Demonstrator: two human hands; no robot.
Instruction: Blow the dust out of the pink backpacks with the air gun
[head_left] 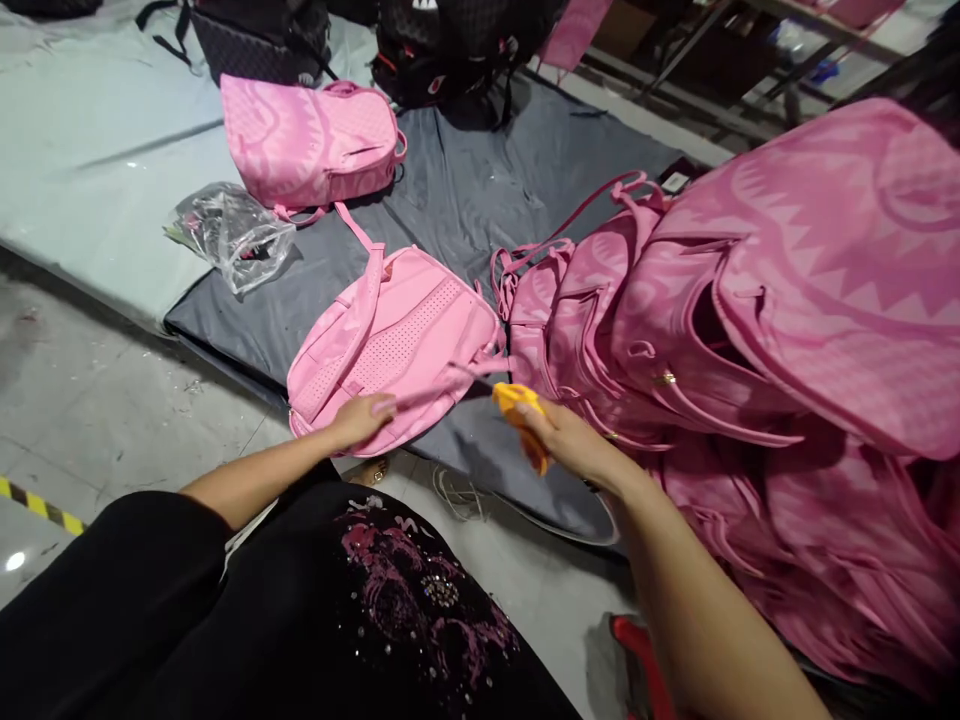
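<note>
A pink backpack (405, 345) lies on the grey-covered table, its perforated back panel and shoulder straps facing up. My left hand (365, 418) is closed at the backpack's near edge, thumb on top; the other fingers are partly hidden. My right hand (562, 430) is wrapped round the yellow handles of a pair of scissors (519, 405). Their thin blades point left, over the right end of the backpack, and are blurred. Whether the blades touch a strap or the fabric, I cannot tell.
Piled pink backpacks (817, 270) crowd the right side. Behind lie another pink backpack (315, 140), a clear plastic bag (232, 235) and black backpacks (465, 45). The table's edge (225, 365) runs along the front. A red object (641, 660) stands low at the right.
</note>
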